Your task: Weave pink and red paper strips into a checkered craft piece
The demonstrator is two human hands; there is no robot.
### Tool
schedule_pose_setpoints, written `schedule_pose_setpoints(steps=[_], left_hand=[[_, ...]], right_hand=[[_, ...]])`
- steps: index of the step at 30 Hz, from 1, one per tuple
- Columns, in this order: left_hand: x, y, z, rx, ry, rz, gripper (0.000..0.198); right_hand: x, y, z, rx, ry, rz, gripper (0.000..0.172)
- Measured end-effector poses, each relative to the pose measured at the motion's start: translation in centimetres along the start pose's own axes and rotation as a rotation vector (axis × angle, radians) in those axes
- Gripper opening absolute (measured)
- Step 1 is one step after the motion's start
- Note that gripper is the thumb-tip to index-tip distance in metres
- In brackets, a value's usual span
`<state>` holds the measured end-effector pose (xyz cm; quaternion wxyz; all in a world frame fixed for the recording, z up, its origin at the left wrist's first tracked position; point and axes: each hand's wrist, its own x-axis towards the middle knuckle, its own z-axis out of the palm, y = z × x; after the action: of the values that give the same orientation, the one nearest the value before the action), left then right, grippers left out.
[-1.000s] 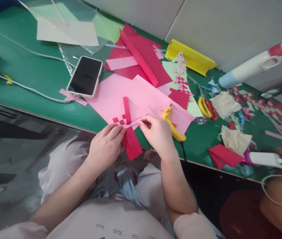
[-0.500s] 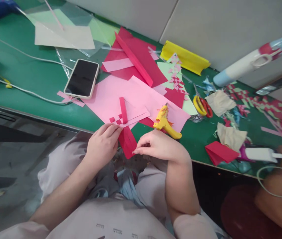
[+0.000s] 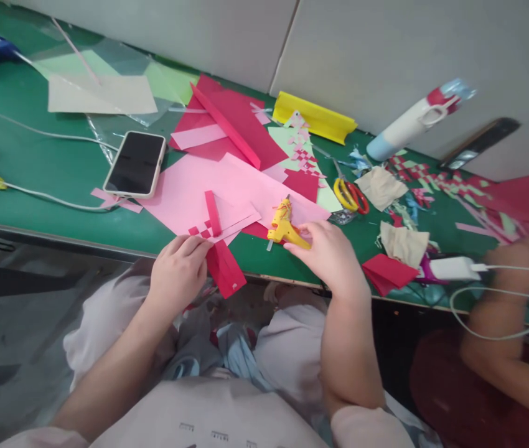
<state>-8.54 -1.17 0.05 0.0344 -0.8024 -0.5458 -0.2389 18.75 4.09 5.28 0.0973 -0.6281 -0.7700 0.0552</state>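
My left hand (image 3: 179, 269) is closed on the near edge of a woven red-and-pink paper piece (image 3: 216, 218) at the table's front edge. Red paper strips (image 3: 226, 270) hang from it past the edge, with a small whitish spot near their lower end. To the right, my right hand (image 3: 327, 255) has its thumb and fingers around the handle end of a yellow hot glue gun (image 3: 282, 225). A clear glue stick pokes out of the gun's back, and the gun lies on pink paper (image 3: 180, 193).
A phone (image 3: 136, 165) lies left of the papers. Scissors (image 3: 349, 196), cloth pouches (image 3: 381, 186), a red folded paper (image 3: 388, 274) and a bottle (image 3: 414, 124) are to the right. White cables cross both sides. Another person's arm (image 3: 516, 311) is at far right.
My right hand has let go of the red strips and moved right and up onto the glue gun's handle. My left hand still holds the woven paper. The camera view has shifted.
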Motion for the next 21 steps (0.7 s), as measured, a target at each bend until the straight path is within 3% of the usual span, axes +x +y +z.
schedule_pose_setpoints(steps=[7,13,21], left_hand=[[0.2,0.2,-0.1,0.014,0.007,-0.001,0.028],[0.3,0.3,-0.1,0.02,-0.001,-0.009,0.028],[0.3,0.2,-0.1,0.006,-0.019,-0.031,0.029]], right_hand=[[-0.1,0.0,2.1,-0.059,0.008,0.017,0.02],[-0.1,0.0,2.9,-0.119,0.066,0.008,0.044],[-0.2,-0.2,3.4,-0.148,0.069,-0.01,0.028]])
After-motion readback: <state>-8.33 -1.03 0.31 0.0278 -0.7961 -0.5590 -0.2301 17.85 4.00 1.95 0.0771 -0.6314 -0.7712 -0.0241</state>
